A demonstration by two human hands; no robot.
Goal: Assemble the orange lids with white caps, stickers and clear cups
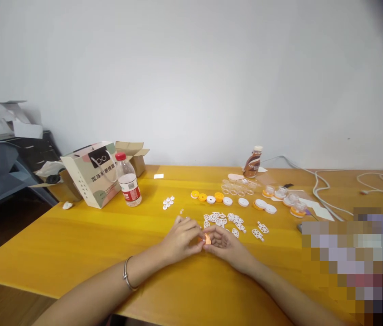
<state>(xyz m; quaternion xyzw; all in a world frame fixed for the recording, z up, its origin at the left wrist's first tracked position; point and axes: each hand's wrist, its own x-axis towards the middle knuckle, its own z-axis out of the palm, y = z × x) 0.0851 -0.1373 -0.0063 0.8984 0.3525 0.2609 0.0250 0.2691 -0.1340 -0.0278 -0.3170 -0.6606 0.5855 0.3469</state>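
A small orange disc (208, 239) is held between my hands, just above the table. My right hand (228, 246) has its thumb and fingers closed on the disc's right side. My left hand (183, 239) pinches at its left side; a tiny pale bit shows there, too small to name. Just beyond my hands lie several flat white cut-out plates (218, 220). A row of orange and white round discs (210, 199) stretches behind them. Several small white pieces (167, 203) lie to the left.
Clear rings (239, 187) and assembled clear-topped units (280, 193) sit at the back right, near a brown bottle (252, 163). A water bottle (129, 185), a paper bag (92, 181) and cardboard boxes stand at left. White cables (325, 185) run at right, beside a blurred-out area.
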